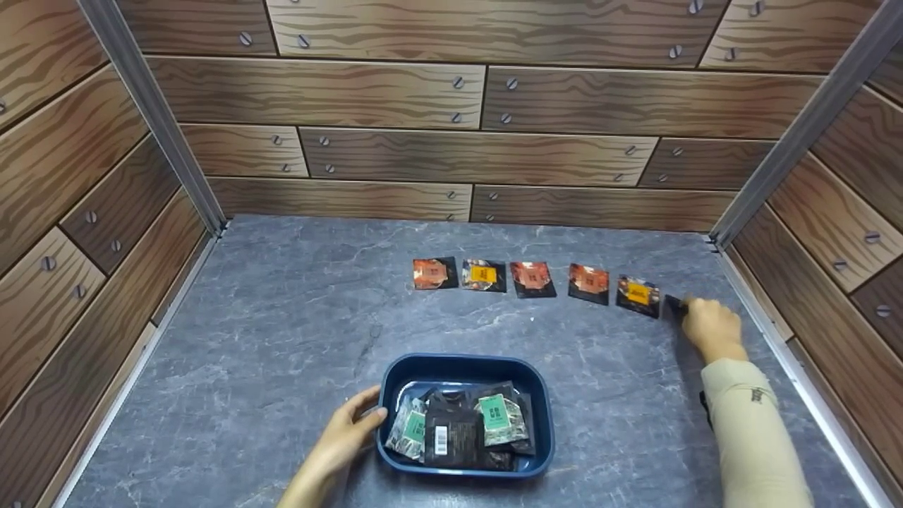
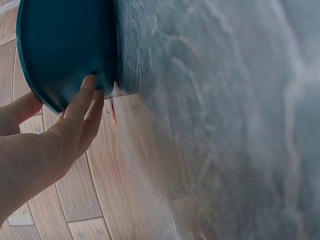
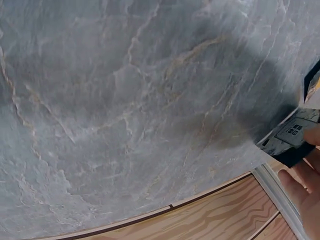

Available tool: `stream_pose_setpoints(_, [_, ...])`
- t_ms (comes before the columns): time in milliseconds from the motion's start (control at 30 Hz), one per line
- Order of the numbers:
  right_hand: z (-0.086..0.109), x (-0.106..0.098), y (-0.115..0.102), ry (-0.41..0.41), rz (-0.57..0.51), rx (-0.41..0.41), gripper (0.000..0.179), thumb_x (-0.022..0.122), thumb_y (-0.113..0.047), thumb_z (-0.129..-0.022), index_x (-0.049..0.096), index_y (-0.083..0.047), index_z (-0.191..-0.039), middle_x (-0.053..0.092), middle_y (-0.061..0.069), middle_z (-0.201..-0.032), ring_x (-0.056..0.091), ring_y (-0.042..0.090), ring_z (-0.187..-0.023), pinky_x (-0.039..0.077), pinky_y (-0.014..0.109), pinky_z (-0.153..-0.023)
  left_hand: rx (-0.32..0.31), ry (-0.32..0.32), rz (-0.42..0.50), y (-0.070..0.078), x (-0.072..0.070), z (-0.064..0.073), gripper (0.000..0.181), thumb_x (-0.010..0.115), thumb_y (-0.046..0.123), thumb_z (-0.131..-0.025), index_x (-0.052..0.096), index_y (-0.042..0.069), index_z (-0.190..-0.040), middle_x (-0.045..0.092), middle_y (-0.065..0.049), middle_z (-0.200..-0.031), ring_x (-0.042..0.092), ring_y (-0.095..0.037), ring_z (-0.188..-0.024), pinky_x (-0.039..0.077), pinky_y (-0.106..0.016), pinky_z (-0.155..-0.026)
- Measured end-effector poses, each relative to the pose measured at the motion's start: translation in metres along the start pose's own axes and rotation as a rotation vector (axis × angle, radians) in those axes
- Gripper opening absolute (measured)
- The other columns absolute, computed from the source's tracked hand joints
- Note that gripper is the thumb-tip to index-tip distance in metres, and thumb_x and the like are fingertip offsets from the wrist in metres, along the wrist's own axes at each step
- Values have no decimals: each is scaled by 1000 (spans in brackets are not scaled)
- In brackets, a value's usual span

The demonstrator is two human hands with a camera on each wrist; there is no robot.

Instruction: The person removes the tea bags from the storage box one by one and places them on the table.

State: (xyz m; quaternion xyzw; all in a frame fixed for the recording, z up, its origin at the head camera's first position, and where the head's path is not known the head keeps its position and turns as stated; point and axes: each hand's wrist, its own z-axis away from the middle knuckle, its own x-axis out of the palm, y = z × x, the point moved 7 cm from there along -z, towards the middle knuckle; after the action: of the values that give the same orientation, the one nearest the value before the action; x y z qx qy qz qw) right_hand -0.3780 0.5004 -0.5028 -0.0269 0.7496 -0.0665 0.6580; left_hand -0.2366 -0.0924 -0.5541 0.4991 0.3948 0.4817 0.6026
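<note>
Pinching the near-left rim of a blue plastic tub [image 1: 458, 368], the left grip [image 1: 346, 430] has its thumb over the edge and its fingers against the outer wall. Just right of that grip, inside the tub, lie a green-labelled sachet [image 1: 415, 427], a black sachet with a barcode [image 1: 455, 439] and another green-labelled sachet [image 1: 498, 415], with more dark packets beneath. Farther off and well to the right, the right grip [image 1: 712, 329] is closed, thumb against fingers, on a dark sachet with a grey label [image 3: 290, 134]. That sachet is tilted, jutting leftward from the fingertips; whether its edge touches the marbled grey table [image 1: 268, 339] I cannot tell, nor which side is longer. Just left of it is a yellow-labelled sachet [image 1: 638, 295], far nearer the right grip than the left. From there four more packets [image 1: 533, 280] continue leftward in a spaced row, drifting slightly away. Beyond both grips stands a plank-patterned wall [image 1: 381, 92].
</note>
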Motion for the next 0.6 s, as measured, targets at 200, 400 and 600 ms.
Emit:
stream_pose_setpoints(200, [2,8,0,-46,5,-8,29,56,0,-82,65,6,-108,61,40,-95,58,57,-74,46,64,-56,6,1,6,0,0,0,53,52,6,-101,32,-17,-144,39,-37,-144,51,-44,-124,52,-46,-96])
stream_pose_setpoints(400, [5,13,-1,-70,-1,13,32,57,0,-79,65,8,-109,61,41,-96,58,57,-76,48,64,-58,3,3,12,0,0,-1,52,52,5,-101,32,-16,-144,38,-37,-144,52,-43,-123,53,-46,-95])
stream_pose_setpoints(600, [5,16,1,-101,-5,36,36,57,-2,-78,64,6,-113,60,41,-99,58,59,-82,48,66,-61,4,7,8,0,-1,-1,52,52,5,-100,32,-17,-144,39,-37,-143,52,-44,-123,53,-46,-95])
